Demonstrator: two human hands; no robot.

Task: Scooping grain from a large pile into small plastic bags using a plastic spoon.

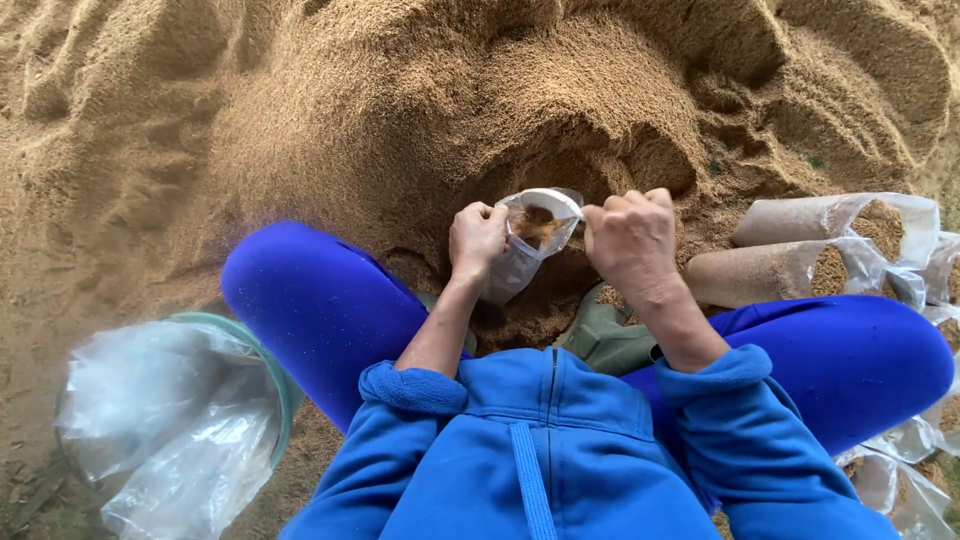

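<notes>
Bag (525, 245) hangs between my hands, left hand (476, 238) and right hand (632, 240) both clenched on its rim; its bottom is hidden. Beyond them rises a sawdust heap (400, 110); filled bags (800, 250) lie right, partly cut off.

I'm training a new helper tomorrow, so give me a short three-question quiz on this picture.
1. True or false: both hands grip the small clear plastic bag.
2. Which hand holds the bag's left edge: A left, B right?
3. The filled clear plastic bags lie beside which knee?

Key: 1 true; 2 A; 3 the right knee, opposite the round tub of empty clear bags. The right hand pinches the other edge.
</notes>
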